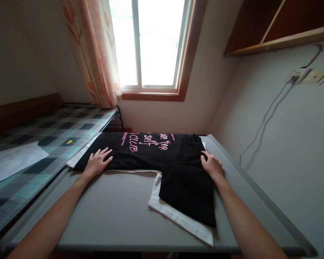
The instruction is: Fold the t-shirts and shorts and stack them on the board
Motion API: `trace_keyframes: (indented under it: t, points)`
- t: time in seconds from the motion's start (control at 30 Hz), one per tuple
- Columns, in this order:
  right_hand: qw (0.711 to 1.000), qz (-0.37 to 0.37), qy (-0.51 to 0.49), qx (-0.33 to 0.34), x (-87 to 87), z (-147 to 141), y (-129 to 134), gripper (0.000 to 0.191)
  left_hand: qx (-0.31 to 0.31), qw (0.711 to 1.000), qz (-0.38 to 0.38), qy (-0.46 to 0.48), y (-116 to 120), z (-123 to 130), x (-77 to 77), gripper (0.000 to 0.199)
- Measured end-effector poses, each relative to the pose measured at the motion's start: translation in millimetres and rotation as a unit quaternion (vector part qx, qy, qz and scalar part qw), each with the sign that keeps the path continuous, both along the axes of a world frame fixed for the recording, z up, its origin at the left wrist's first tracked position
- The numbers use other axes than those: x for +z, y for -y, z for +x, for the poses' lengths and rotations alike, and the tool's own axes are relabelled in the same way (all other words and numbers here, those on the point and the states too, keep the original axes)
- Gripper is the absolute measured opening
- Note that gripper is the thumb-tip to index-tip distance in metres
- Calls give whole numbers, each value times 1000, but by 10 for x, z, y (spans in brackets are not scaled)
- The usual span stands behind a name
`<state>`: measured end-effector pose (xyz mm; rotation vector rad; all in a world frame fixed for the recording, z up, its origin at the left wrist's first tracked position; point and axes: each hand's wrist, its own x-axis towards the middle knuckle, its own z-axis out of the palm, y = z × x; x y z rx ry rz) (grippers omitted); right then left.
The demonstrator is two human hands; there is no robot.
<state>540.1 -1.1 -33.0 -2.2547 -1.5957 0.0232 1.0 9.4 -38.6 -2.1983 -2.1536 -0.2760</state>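
A black shirt [148,158] with pink lettering lies sideways across a grey table [110,212], its sleeve pointing toward me. White cloth [183,219] shows from under it along the sleeve, the lower edge and the left end. My left hand [97,162] rests flat on the black fabric near its left end, fingers spread. At the right end, my right hand [212,164] touches the shirt's edge with its fingers apart; some of its fingertips are hard to make out.
To the left stands a bed with a checkered cover [83,126] and a paper sheet [16,162] on it. A cord [261,124] hangs down the right wall from an outlet [299,76]. Behind are a window [162,43] and a curtain [97,54].
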Motion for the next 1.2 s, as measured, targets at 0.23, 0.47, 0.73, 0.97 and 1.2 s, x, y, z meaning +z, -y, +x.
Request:
trace_keyframes:
  t: [0.23, 0.47, 0.73, 0.97, 1.2]
  points:
    - [1000, -20, -24, -2, -2, 35, -14, 46, -5, 1000, 8, 12, 5, -9, -16, 53]
    - [1000, -26, -15, -3, 0, 26, -24, 47, 3, 1000, -2, 19, -5, 5, 7, 53]
    - [1000, -10, 27, -12, -2, -42, -110, 46, 9, 999, -24, 34, -107, -19, 23, 53]
    - [1000, 6, 5, -12, -16, -13, -124, 46, 18, 1000, -19, 10, -97, 51, 46, 53]
    - [999, 12, -25, -26, -12, 43, -76, 47, 11, 1000, 20, -2, -17, 64, 32, 51]
